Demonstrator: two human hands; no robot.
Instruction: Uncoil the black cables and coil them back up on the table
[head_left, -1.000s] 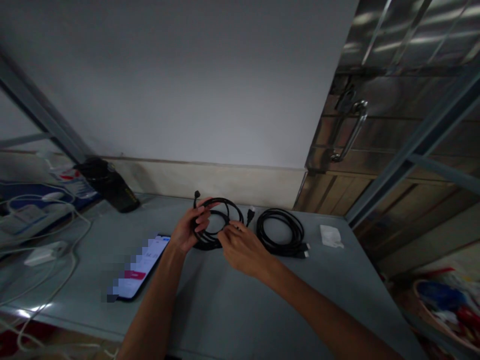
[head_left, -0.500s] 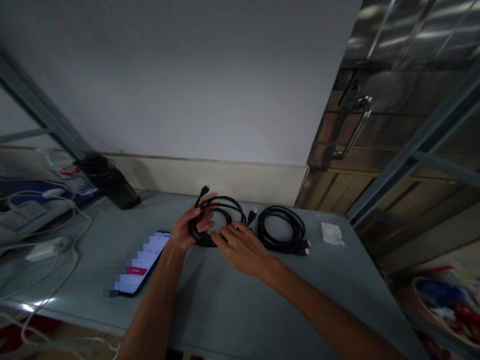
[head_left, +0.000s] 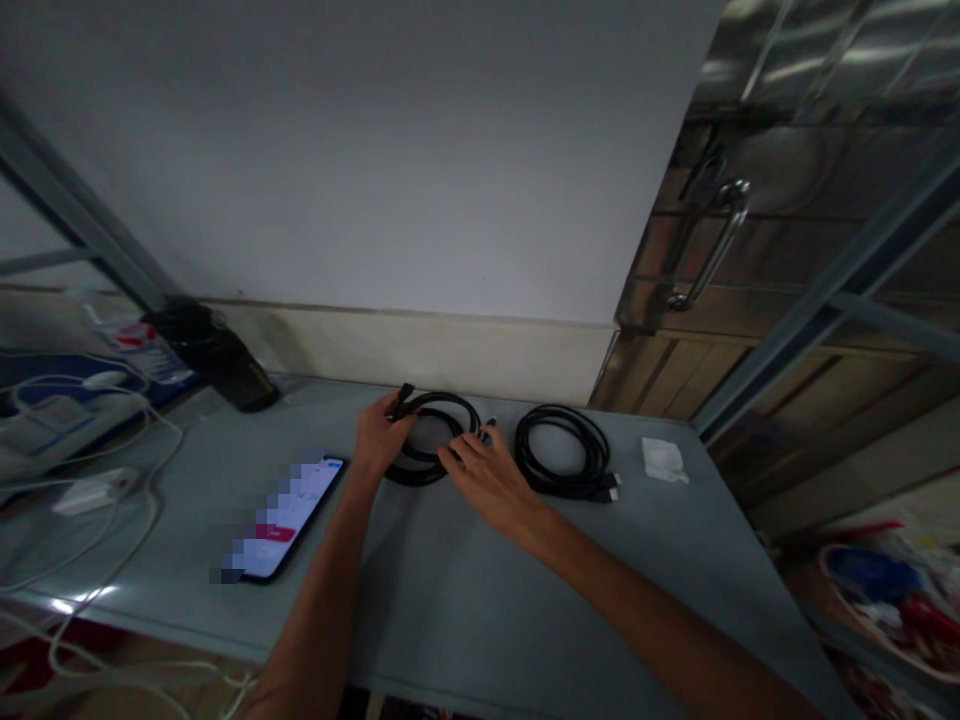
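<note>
Left grip: the left hand [head_left: 380, 436] has thumb and fingers closed on the left side of a coiled black cable [head_left: 414, 476], with a dark plug [head_left: 406, 391] poking up just past the fingertips.
Right grip: the right hand [head_left: 486, 476] is bent over the opposite side of that coil; from where I stand I can't tell whether the fingers pinch it or only rest there. Another plug end [head_left: 490, 424] shows just beyond its knuckles.
Coil in hand: between the two grips, low over the desk [head_left: 480, 620] or on it, already in round loops, though its two ends stand apart.
Second coil [head_left: 600, 440]: just right of the right grip, lying on the desk untouched, loops gathered and pale-tipped plugs side by side; I'd call that one finished and the one in hand nearly so.
Phone [head_left: 289, 522]: left of the left grip and nearer the person, screen lit.
White packet [head_left: 663, 460]: well right of the right grip, past the second coil.
Dark bottle [head_left: 217, 360]: beyond and left of the left grip; contents hidden.
Clear bottle [head_left: 146, 352]: farther left, with a red-marked label; fill too blurred to judge.
Basket [head_left: 841, 606]: far right of the right grip, below desk height, holding blue, red and white items I can't make out.
</note>
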